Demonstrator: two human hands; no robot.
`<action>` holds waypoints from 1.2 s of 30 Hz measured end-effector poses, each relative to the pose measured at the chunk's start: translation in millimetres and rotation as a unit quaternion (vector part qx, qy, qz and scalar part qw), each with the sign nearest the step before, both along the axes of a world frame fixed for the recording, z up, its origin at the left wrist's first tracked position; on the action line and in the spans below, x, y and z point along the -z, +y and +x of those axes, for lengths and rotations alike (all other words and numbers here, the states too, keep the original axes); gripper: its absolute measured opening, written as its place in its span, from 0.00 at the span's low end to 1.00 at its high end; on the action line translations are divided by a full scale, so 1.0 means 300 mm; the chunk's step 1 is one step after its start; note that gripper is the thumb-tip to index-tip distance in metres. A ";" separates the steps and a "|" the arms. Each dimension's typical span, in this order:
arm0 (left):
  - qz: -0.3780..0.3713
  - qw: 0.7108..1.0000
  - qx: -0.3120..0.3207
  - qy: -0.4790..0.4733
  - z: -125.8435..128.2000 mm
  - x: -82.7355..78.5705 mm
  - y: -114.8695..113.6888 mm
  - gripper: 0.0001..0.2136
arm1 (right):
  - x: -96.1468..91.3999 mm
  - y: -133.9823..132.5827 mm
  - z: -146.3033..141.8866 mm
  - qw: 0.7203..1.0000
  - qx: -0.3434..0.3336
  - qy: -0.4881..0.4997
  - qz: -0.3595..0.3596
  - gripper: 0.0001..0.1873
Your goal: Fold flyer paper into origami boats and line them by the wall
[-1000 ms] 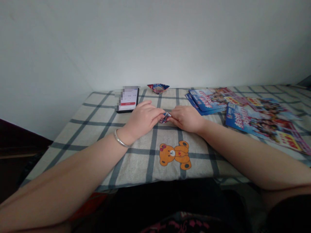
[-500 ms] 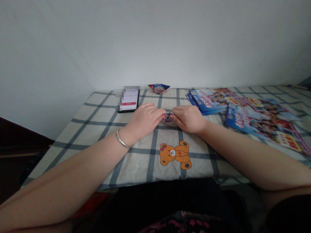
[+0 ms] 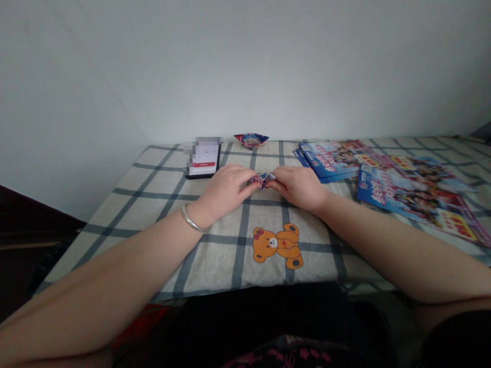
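Note:
Between my hands is a small piece of folded printed paper [image 3: 262, 180], red, white and blue, held just above or on the checked tablecloth. My left hand [image 3: 229, 188], with a silver bangle at the wrist, pinches its left side between thumb and fingers. On the other side my right hand [image 3: 298, 186] grips the right end with thumb and fingertips. Part of the paper is covered by my fingers. Farther back, near the wall, stands a folded paper boat [image 3: 251, 140] in similar colours.
A phone [image 3: 203, 159] with a lit screen lies left of the boat. To the right are several printed flyers, a stack [image 3: 330, 158] and a loose flyer [image 3: 418, 199]. The checked tablecloth [image 3: 215, 255] bears a bear print. A white wall [image 3: 245, 66] closes off the back.
The folded paper has opened out a little between my fingers and shows more of its faces. My hands have shifted only slightly; the boat, phone and flyers stay put.

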State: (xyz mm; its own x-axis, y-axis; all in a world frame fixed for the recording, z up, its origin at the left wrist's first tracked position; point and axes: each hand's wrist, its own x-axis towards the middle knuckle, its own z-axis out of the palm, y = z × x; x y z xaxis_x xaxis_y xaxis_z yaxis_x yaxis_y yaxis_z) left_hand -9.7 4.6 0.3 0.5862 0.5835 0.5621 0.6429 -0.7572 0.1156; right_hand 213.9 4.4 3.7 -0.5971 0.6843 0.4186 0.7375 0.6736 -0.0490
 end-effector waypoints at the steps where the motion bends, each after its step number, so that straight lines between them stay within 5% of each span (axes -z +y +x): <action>1: -0.009 1.000 0.004 -0.002 0.000 0.001 0.003 0.10 | 0.000 0.001 0.001 1.000 -0.007 0.002 -0.001 0.17; 11: -0.007 0.999 0.036 -0.018 -0.005 0.011 0.015 0.10 | 0.008 0.005 0.001 0.998 -0.054 0.008 -0.017 0.14; 18: 0.050 0.993 0.070 -0.078 0.004 -0.008 -0.011 0.06 | 0.009 0.008 0.003 1.000 -0.012 -0.018 0.000 0.13; 26: 0.097 0.992 0.059 -0.049 0.008 -0.012 -0.006 0.05 | -0.006 -0.008 0.001 0.988 -0.076 0.125 0.054 0.10; 36: 0.071 0.991 0.076 -0.080 0.019 -0.002 -0.022 0.03 | 0.005 -0.019 -0.013 0.982 -0.086 0.147 0.076 0.07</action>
State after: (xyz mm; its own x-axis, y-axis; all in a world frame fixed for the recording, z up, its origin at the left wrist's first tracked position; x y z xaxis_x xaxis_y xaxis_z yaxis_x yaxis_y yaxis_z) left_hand -4.1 -2.1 1.0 0.5578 0.4031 0.7255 0.5022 -0.8599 0.0916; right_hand 209.9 -1.3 2.3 -0.5371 0.4998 0.6795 0.5810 0.8032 -0.1315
